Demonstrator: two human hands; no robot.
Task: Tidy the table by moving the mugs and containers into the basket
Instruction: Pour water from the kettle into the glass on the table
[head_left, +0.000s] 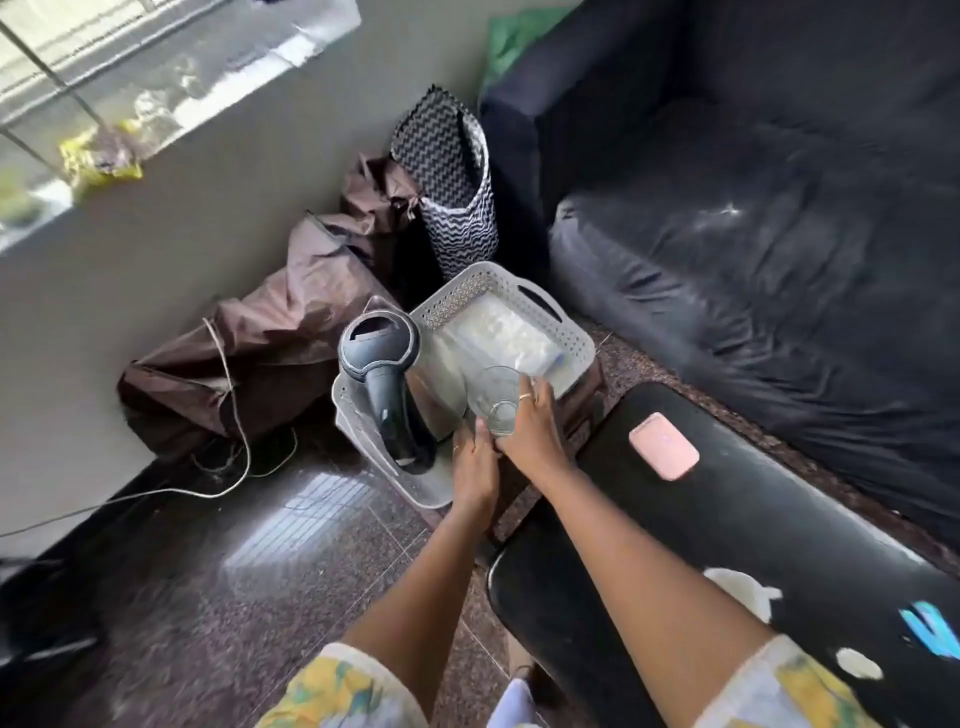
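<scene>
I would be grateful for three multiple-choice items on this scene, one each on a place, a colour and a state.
1. Where is the kettle? A in the basket; B on the sofa; C on the table.
2. What colour is the flat object on the table? A green; B pink; C yellow.
3. What does the right hand hold? A nothing; B a spoon; C a clear glass.

Answers: 1 A, it stands inside the grey rim. 2 B, it lies pink on the black top. 3 C, its fingers curl round the glass over the basket.
</scene>
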